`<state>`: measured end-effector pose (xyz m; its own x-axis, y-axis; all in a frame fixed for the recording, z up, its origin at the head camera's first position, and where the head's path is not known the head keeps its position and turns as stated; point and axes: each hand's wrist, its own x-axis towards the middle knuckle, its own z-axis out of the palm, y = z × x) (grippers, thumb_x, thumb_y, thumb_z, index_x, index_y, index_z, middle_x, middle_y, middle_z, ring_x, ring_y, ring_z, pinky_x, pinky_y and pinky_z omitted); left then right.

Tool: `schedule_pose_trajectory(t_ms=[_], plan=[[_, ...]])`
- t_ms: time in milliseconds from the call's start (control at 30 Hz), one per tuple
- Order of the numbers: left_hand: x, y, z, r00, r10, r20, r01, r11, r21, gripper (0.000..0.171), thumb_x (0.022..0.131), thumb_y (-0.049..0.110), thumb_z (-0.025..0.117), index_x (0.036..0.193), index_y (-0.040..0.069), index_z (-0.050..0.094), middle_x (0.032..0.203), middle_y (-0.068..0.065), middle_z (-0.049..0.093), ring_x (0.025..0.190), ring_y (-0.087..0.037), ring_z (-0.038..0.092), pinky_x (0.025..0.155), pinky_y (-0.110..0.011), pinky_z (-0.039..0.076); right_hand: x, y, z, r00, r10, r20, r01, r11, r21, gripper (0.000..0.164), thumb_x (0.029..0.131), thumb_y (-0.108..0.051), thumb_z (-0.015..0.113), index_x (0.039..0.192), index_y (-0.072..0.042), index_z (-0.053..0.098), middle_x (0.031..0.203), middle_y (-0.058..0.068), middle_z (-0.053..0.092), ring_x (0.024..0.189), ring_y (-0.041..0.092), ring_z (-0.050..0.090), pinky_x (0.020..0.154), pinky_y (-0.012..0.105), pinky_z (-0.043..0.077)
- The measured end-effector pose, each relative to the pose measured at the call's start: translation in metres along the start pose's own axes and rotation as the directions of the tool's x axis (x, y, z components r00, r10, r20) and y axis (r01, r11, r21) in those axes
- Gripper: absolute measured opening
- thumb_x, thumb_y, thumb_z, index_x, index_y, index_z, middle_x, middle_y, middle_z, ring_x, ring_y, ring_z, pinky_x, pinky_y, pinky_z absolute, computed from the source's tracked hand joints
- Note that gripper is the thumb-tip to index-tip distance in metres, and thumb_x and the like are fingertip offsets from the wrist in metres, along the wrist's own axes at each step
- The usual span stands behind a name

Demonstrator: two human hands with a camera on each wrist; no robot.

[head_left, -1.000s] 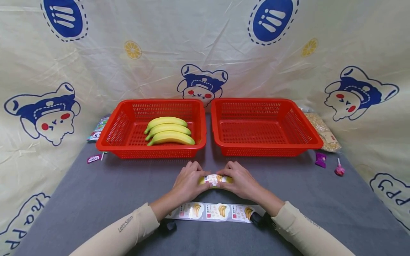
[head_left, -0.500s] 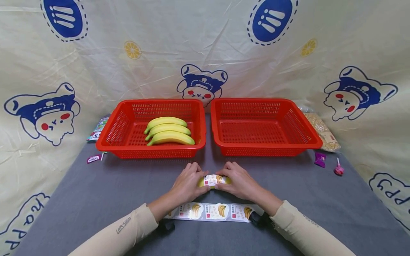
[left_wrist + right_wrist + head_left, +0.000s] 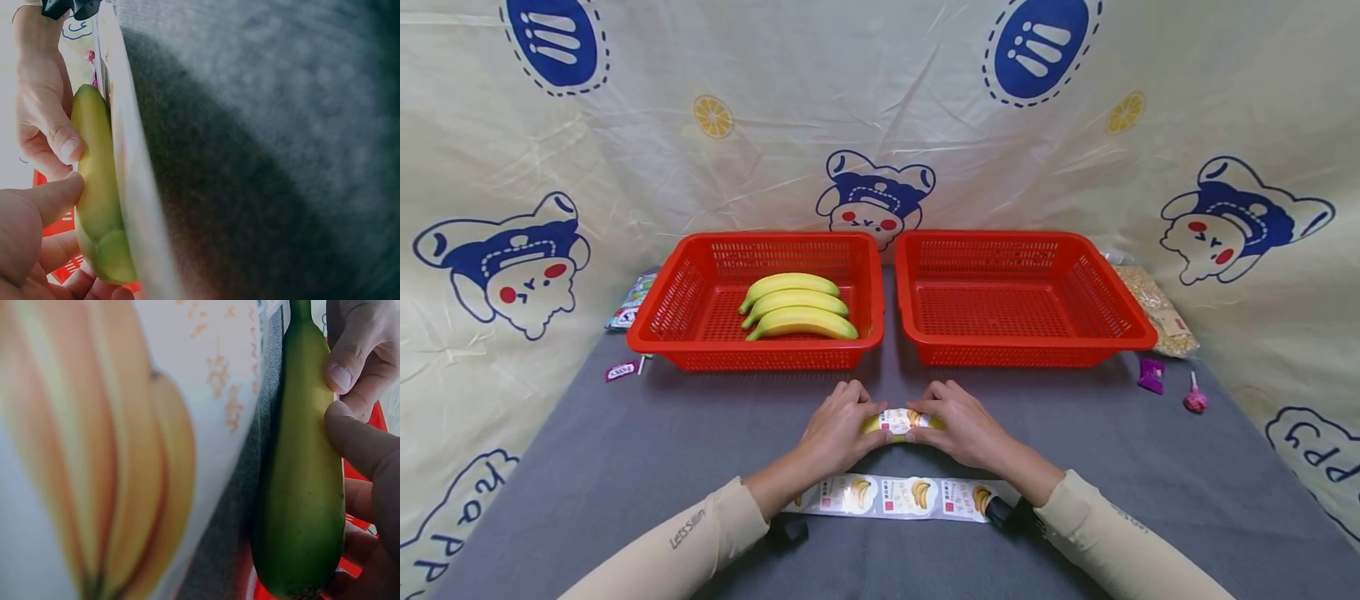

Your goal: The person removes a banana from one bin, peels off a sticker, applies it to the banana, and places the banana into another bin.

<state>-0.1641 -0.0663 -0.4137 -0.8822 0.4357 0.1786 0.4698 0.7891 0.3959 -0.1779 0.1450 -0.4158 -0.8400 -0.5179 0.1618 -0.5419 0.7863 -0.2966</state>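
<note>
Both hands hold one banana (image 3: 871, 425) crosswise near the middle of the table, close over the cloth. A white label (image 3: 893, 420) with a banana picture lies across its upper side. My left hand (image 3: 838, 427) grips the left end between thumb and fingers. At the other end, my right hand (image 3: 961, 423) grips it likewise, its thumb at the label's lower edge. The left wrist view shows the banana (image 3: 97, 175) from beneath, thumbs pressed to one side. Nearer my forearms lies a strip of banana labels (image 3: 917, 497), partly hidden under the wrists; its print (image 3: 215, 394) looms large in the right wrist view.
A red basket (image 3: 752, 357) at the back left holds three bananas (image 3: 797, 323). Beside it stands a second red basket (image 3: 1022, 353). Purple candy (image 3: 1151, 375), a lollipop (image 3: 1195, 395) and a bag of grains (image 3: 1157, 312) lie at the right. A wrapped sweet (image 3: 622, 371) lies left.
Both hands keep their grip on the banana and shift only slightly. The right thumb has moved a little along the label. Baskets and label strip stay where they were.
</note>
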Motion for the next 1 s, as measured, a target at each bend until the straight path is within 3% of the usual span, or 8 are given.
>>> schedule_pose_trajectory(t_ms=[400,733,1000], plan=[[-0.0002,0.0015,0.0017,0.999,-0.034,0.014,0.033,0.998,0.044,0.047,0.077,0.043,0.073,0.115,0.016,0.069,0.092,0.0,0.053,0.085,-0.013,0.042,0.071,-0.026,0.035,-0.0056,0.0063,-0.0002,1.0,0.009,0.018,-0.009,1.0,0.001,0.046,0.079,-0.043,0.071,0.113,-0.013,0.069,0.093,-0.003,0.06,0.083,0.009,0.049,0.071,0.027,0.039],[0.0026,0.006,0.0051,1.0,0.023,-0.009,-0.022,0.997,0.081,0.044,0.079,0.041,0.072,0.115,0.016,0.069,0.098,-0.001,0.055,0.089,-0.014,0.045,0.072,-0.026,0.039,-0.0045,0.005,0.0014,1.0,-0.022,0.013,0.022,1.0,-0.007,0.042,0.08,-0.041,0.07,0.112,-0.013,0.07,0.087,-0.004,0.057,0.079,0.009,0.046,0.066,0.024,0.035],[-0.0009,0.0024,0.0029,1.0,0.014,-0.008,-0.014,0.999,0.044,0.044,0.078,0.038,0.073,0.116,0.015,0.068,0.098,-0.002,0.056,0.088,-0.015,0.045,0.073,-0.027,0.04,-0.0063,0.0043,-0.0014,1.0,-0.003,0.027,0.003,1.0,-0.001,0.044,0.081,-0.042,0.069,0.115,-0.014,0.069,0.088,-0.004,0.057,0.079,0.009,0.046,0.067,0.024,0.035]])
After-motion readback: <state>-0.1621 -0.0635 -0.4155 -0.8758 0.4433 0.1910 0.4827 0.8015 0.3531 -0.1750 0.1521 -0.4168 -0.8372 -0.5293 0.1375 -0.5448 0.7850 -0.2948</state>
